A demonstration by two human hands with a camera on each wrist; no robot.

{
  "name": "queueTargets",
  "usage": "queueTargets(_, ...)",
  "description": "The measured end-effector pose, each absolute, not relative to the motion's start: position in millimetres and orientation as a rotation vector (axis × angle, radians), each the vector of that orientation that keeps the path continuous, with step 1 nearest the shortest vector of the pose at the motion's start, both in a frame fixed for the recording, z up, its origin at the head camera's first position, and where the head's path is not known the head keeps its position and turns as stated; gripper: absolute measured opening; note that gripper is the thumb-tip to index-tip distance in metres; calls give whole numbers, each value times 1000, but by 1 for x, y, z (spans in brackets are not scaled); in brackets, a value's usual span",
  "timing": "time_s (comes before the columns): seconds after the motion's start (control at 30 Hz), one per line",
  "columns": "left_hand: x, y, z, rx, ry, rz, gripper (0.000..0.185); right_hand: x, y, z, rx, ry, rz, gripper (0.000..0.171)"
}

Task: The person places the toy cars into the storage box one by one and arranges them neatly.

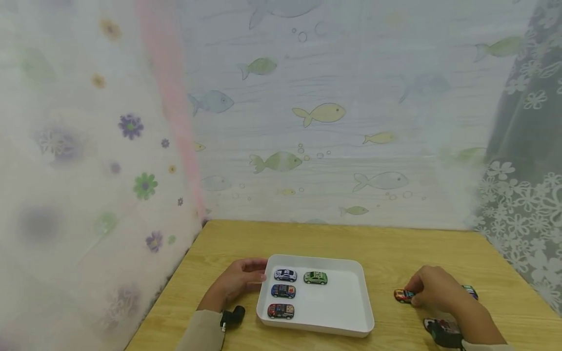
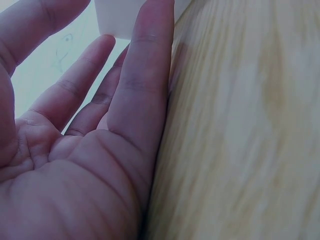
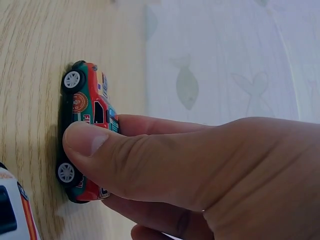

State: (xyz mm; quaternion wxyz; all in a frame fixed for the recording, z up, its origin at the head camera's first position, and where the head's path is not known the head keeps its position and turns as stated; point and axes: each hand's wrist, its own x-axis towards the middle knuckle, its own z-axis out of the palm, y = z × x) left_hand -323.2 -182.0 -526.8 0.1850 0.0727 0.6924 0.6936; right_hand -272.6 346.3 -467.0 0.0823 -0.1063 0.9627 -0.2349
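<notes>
Between thumb and fingers, my right hand [image 1: 439, 287] pinches a red and green toy car [image 3: 92, 107] on the wooden table, right of the tray. My left hand [image 1: 237, 280] rests at the left side of a white tray [image 1: 333, 312], its fingers touching or almost touching the wall. In the left wrist view those fingers [image 2: 140, 75] are fairly straight. Inside the tray, a white and purple car [image 1: 286, 275], a blue car [image 1: 283, 291] and a red and black car [image 1: 281, 311] form a left column. A green car [image 1: 315, 278] sits right of the top one.
Another toy car [image 1: 471, 291] shows partly behind my right hand. A white car [image 3: 15, 205] with an orange stripe is cut off in the right wrist view. A dark-and-red car [image 1: 434, 325] lies near my right wrist. Fish-print curtains [image 1: 325, 146] hang behind the table [image 1: 246, 239].
</notes>
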Motion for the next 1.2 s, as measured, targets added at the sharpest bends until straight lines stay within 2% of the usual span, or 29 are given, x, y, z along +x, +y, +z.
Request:
queueTargets(0.73, -323, -186, -527, 198, 1939, 1958, 58, -275, 325, -465, -437, 2875, -711, 21)
queueTargets(1.2, -323, -184, -528, 216, 1922, 1969, 56, -282, 294, -441, -524, 2954, -801, 21)
